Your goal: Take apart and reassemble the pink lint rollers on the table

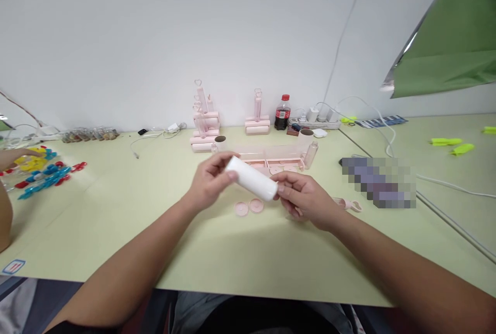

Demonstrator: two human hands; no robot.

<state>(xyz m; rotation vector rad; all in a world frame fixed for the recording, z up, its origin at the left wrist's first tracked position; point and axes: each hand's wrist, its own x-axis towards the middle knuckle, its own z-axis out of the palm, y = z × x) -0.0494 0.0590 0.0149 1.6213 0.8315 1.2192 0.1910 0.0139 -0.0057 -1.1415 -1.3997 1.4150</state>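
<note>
A white roll [252,179] is held tilted above the table, its right end lower than its left. My left hand [211,180] grips its upper left end between thumb and fingers. The fingers of my right hand [304,197] are closed on the lower right end. Below the roll, two round pink caps [248,207] lie side by side on the table. Behind the hands are pink trays [258,162] with small parts, partly hidden by the roll and hands. A clear and pink piece with a heart-shaped loop [353,206] lies beyond my right wrist.
Pink roller sets [205,130] stand by the wall, with another stack [257,124] nearby. A cola bottle [282,112] and a power strip [321,123] are right of them. Another person's arm [4,215] is at far left beside colourful pieces [46,179]. A blurred-out object [377,183] lies right.
</note>
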